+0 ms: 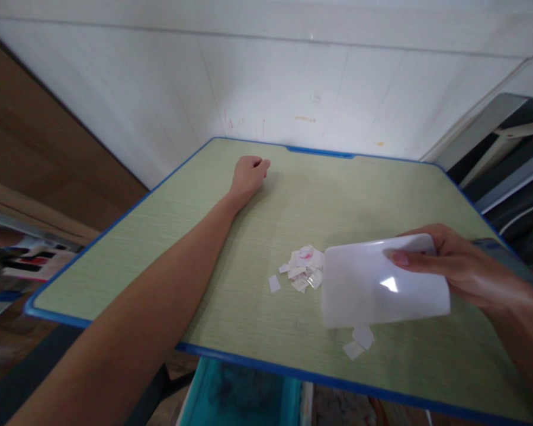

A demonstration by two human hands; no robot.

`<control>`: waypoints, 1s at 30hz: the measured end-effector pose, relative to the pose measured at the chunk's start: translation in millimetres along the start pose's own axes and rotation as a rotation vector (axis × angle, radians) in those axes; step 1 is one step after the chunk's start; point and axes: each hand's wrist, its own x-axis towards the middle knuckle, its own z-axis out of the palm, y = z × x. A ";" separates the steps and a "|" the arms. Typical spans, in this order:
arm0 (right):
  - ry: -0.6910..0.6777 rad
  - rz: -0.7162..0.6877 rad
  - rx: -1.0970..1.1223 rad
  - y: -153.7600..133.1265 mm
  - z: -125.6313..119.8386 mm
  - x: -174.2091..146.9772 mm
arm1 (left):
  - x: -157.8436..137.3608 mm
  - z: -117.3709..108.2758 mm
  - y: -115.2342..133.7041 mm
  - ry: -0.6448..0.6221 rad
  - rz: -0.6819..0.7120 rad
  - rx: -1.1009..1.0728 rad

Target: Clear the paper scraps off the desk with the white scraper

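My right hand (442, 254) grips a glossy white plastic sheet (373, 296) with rounded corners, thumb on top and fingers behind. The sheet is held tilted over the table, and light glints off it. Its left edge meets a small heap of white paper scraps (304, 266), one with a pink mark; part of the heap may be hidden behind it. A single scrap (274, 284) lies just left of the heap. Below the sheet are a few more scraps (359, 342). My left hand (249, 176) rests closed in a loose fist near the table's far side, with nothing visible in it.
The light green table (160, 236) has a blue rim and stands against a white wall (293, 83). A dark flat object (491, 244) lies at the right edge, partly behind my wrist. Under the front edge is a teal bin (244, 393). Brown furniture (48, 130) stands at the left.
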 end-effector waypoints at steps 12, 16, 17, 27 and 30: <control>0.277 -0.069 0.009 -5.4 -7.0 -4.2 | 0.1 -0.1 1.3 0.006 -0.007 -0.003; 0.319 -0.101 0.026 -5.8 -10.7 -6.5 | -0.3 0.3 1.3 0.015 -0.001 -0.010; 0.361 -0.111 0.034 -5.9 -12.6 -7.4 | -0.5 0.2 1.3 0.015 -0.002 -0.011; 0.080 -0.057 -0.031 -4.0 3.6 0.1 | -0.3 -0.2 1.1 0.002 -0.015 -0.009; 0.172 -0.080 -0.007 -5.1 -0.5 -3.0 | 0.5 0.2 0.2 -0.005 -0.004 -0.011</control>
